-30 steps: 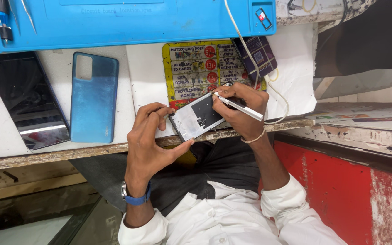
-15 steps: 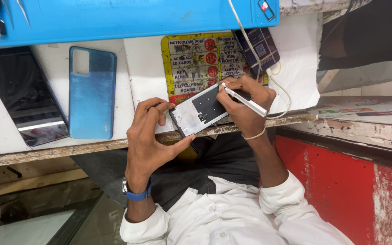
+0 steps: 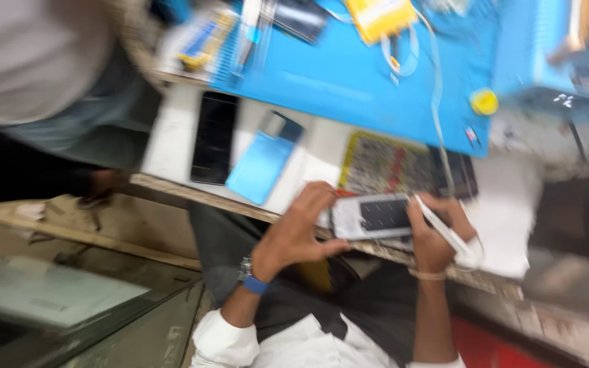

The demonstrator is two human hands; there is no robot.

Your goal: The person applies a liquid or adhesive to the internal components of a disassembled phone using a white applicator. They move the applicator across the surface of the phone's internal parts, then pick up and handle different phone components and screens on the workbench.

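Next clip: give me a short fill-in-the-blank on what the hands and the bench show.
1. Both hands hold an opened ____ over the bench edge.
2. The right hand also grips a white ____.
3. The left wrist, below the left hand, wears a ____ band.
4. The large mat on the bench is ____.

Missing words: phone; tool; blue; blue

bare white bench (image 3: 172, 146) left of black screen (image 3: 214, 136), blue cover (image 3: 259, 167) btwn
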